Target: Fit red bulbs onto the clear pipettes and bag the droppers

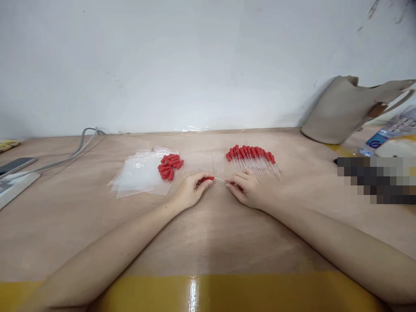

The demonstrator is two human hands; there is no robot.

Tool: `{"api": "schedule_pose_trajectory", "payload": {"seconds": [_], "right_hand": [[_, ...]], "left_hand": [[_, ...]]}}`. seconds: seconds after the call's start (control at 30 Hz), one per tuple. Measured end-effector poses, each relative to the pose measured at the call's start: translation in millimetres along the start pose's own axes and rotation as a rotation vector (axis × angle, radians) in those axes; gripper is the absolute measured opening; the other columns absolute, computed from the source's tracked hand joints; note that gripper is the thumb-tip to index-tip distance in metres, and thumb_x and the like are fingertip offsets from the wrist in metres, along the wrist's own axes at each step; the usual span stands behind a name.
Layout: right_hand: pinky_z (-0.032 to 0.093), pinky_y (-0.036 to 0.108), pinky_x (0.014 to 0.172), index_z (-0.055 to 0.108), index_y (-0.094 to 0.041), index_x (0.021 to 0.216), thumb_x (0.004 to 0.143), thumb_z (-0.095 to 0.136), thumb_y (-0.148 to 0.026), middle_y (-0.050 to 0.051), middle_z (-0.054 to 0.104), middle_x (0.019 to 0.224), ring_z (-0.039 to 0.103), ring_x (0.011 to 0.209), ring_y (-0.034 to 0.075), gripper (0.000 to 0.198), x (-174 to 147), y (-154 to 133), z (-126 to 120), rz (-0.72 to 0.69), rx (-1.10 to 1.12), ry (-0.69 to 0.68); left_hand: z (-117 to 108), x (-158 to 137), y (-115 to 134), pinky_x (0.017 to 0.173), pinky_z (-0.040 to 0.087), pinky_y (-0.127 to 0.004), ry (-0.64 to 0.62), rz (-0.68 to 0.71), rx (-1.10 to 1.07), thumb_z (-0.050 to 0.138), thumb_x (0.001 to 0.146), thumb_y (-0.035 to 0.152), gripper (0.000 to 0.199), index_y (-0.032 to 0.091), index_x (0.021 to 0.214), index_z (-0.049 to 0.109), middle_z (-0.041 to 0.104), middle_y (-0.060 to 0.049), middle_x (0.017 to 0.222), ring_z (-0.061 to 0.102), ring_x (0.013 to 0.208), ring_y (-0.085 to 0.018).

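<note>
Between thumb and fingers, my left hand [191, 190] pinches a red rubber dropper bulb [208, 179]. A thin clear glass dropper tube [219, 179] reaches from the bulb's open end to my right hand [244, 188], whose closed fingertips grip it. Whether the tube sits inside the bulb or only touches it, I cannot tell. Just beyond my hands lies a row of bare clear tubes [203, 163]. Loose red bulbs [170, 166] are heaped to its left. Several droppers with red bulbs fitted [251, 155] lie side by side to its right.
Clear plastic bags [139, 173] are spread left of the loose bulbs. A grey cable [78, 151] and a phone [17, 165] lie far left. At the right stand a beige bag [341, 110] and a plastic bottle [377, 141]. A white wall closes the table's back.
</note>
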State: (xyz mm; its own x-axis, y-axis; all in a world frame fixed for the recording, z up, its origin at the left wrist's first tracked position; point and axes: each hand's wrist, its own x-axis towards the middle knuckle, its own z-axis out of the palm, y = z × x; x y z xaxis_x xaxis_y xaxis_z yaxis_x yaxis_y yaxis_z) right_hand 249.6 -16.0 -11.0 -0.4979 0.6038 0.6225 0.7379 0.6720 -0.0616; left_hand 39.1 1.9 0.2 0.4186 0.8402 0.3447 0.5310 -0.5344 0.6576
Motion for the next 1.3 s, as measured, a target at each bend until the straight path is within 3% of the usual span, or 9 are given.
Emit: {"api": "schedule_pose_trajectory", "payload": {"seconds": [0.3, 0.53, 0.7, 0.9, 1.03, 1.17, 1.3], "right_hand": [[0.035, 0.026, 0.064, 0.064, -0.019, 0.086, 0.089, 0.042, -0.03, 0.002, 0.064, 0.071, 0.053, 0.064, 0.013, 0.024, 1, 2, 0, 0.045, 0.134, -0.074], [0.035, 0.029, 0.07, 0.064, -0.019, 0.088, 0.088, 0.046, -0.025, 0.001, 0.066, 0.073, 0.056, 0.063, 0.012, 0.02, 0, 7, 6, 0.041, 0.238, -0.098], [0.032, 0.03, 0.073, 0.066, -0.022, 0.093, 0.088, 0.048, -0.026, 0.0, 0.068, 0.075, 0.055, 0.059, 0.01, 0.019, 1, 18, 6, 0.0, 0.29, -0.17], [0.03, 0.03, 0.068, 0.068, -0.022, 0.087, 0.089, 0.043, -0.023, 0.001, 0.067, 0.074, 0.05, 0.058, 0.011, 0.025, 5, 9, -9, -0.047, 0.055, -0.172], [0.031, 0.029, 0.065, 0.068, -0.021, 0.079, 0.09, 0.041, -0.025, 0.002, 0.065, 0.07, 0.05, 0.062, 0.014, 0.029, 4, -1, -11, -0.003, -0.06, -0.126], [0.036, 0.027, 0.064, 0.065, -0.019, 0.09, 0.09, 0.043, -0.029, 0.003, 0.066, 0.077, 0.054, 0.069, 0.014, 0.024, 3, 6, -5, 0.031, 0.068, -0.102], [0.038, 0.024, 0.058, 0.063, -0.018, 0.088, 0.088, 0.047, -0.027, 0.004, 0.065, 0.082, 0.057, 0.07, 0.014, 0.018, 3, 10, -7, 0.133, 0.128, -0.147]], "left_hand": [[1, 0, 1, 0.069, 0.051, -0.025, 0.02, 0.007, -0.029, 0.056, 0.081, 0.025, 0.016, 0.015, 0.089, 0.066, 0.07, -0.002, 0.084, 0.064, 0.074, -0.015], [1, -1, -1, 0.07, 0.051, -0.026, 0.041, 0.071, 0.035, 0.056, 0.082, 0.024, 0.015, 0.017, 0.089, 0.067, 0.07, -0.002, 0.085, 0.064, 0.072, -0.015], [-2, -2, -2, 0.066, 0.051, -0.024, -0.067, 0.186, 0.106, 0.056, 0.081, 0.021, 0.012, 0.02, 0.085, 0.068, 0.07, 0.0, 0.078, 0.064, 0.068, -0.013], [1, -2, -3, 0.065, 0.05, -0.023, -0.067, 0.257, 0.219, 0.056, 0.082, 0.023, 0.013, 0.019, 0.086, 0.068, 0.07, -0.001, 0.078, 0.063, 0.069, -0.014], [2, -1, -3, 0.067, 0.05, -0.025, -0.017, 0.305, 0.254, 0.056, 0.083, 0.025, 0.015, 0.019, 0.088, 0.068, 0.071, -0.002, 0.079, 0.064, 0.07, -0.014], [-1, 0, -2, 0.071, 0.052, -0.025, 0.007, 0.258, 0.205, 0.061, 0.08, 0.027, 0.018, 0.019, 0.094, 0.067, 0.071, -0.003, 0.09, 0.066, 0.076, -0.015], [-2, 2, 0, 0.073, 0.053, -0.025, -0.031, 0.128, 0.107, 0.064, 0.077, 0.026, 0.018, 0.019, 0.094, 0.068, 0.071, -0.002, 0.09, 0.067, 0.078, -0.016]]}}
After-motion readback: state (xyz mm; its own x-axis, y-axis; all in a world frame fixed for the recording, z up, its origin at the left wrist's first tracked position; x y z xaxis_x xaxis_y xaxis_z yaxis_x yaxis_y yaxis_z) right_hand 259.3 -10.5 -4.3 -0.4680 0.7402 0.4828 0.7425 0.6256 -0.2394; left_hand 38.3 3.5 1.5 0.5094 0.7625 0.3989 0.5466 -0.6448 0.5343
